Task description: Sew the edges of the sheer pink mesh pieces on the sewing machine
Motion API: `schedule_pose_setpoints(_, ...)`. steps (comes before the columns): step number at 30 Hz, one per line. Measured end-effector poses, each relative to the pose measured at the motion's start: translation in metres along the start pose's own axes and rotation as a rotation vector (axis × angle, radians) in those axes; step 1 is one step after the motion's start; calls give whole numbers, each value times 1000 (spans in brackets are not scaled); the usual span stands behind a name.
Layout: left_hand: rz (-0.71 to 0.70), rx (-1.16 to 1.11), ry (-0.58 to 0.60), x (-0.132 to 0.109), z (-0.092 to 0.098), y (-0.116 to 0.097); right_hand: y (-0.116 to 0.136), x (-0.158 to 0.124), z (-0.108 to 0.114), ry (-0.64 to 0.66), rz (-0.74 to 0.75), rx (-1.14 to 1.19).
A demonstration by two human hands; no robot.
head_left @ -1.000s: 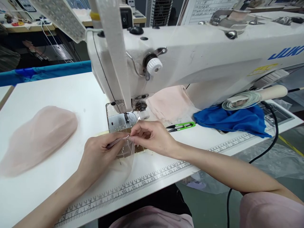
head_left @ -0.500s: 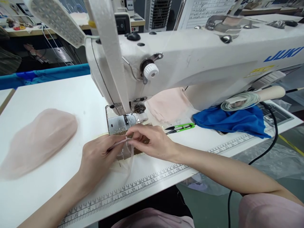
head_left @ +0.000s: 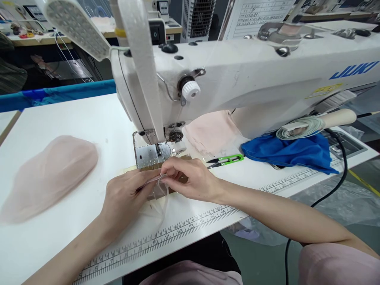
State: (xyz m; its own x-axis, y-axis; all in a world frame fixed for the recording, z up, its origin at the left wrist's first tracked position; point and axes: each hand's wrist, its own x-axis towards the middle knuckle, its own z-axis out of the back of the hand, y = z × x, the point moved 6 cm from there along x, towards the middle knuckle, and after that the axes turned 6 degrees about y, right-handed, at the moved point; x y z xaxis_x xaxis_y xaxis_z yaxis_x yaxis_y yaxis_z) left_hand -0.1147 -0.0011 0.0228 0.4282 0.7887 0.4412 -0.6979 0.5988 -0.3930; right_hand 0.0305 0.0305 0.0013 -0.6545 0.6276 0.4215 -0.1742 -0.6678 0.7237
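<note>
In front of the sewing machine needle, my left hand is closed, pinching a thin strip of sheer pale pink fabric between thumb and fingers. My right hand pinches the same fabric at its end, with thumb and forefinger close against the left fingertips. A loose, see-through tail of the fabric hangs down over the table below the hands. Behind the fingers are the metal needle plate and the presser foot of the white sewing machine. The fabric lies apart from the presser foot.
A sheer pink fabric piece lies on the left. Right of the needle are folded pink fabric, green thread snips, a blue cloth and a coiled pale tape. A printed ruler runs along the table's front edge.
Both hands keep their pinch on the fabric and have barely moved. The whole view has shifted slightly.
</note>
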Motion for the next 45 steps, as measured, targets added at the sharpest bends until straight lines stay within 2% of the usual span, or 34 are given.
schedule_pose_setpoints(7, -22, 36, -31, 2, 3, -3, 2, 1, 2, -27, 41, -75)
schedule_pose_setpoints(11, -52, 96, -52, 2, 5, -6, 10, -2, 5, -109, 177, -221)
schedule_pose_setpoints(14, -63, 113, -40, 1, 5, -9, 18, -7, 5, -140, 321, -455)
schedule_pose_setpoints(18, -23, 43, -17, 0, 4, -9, 25, -12, 2, -58, 467, -731)
schedule_pose_setpoints(21, -32, -46, -1, 1, 7, -12, 32, -15, 4, -44, 540, -760)
schedule_pose_setpoints(23, 13, -163, 55, 2, 7, -12, 38, -16, 7, -68, 567, -692)
schedule_pose_setpoints(25, 138, -323, 175, 2, 3, -7, 39, -14, 11, -91, 507, -523)
schedule_pose_setpoints(27, 266, -424, 311, 0, -5, -1, 32, -8, 12, -69, 349, -301)
schedule_pose_setpoints(29, 329, -360, 360, -1, -11, 6, 17, -2, 6, 2, 142, -142)
schedule_pose_setpoints(32, 332, -59, 303, -1, -15, 19, -2, 4, -5, 81, -96, -133)
schedule_pose_setpoints(36, 277, 157, 234, 0, -21, 24, -15, 11, -6, 84, -233, -247)
schedule_pose_setpoints(41, 67, 402, 8, -1, -12, 4, -21, 19, -4, 109, -327, -317)
schedule_pose_setpoints(45, -117, 537, 14, -7, -15, -14, -24, 24, -5, 134, -381, -339)
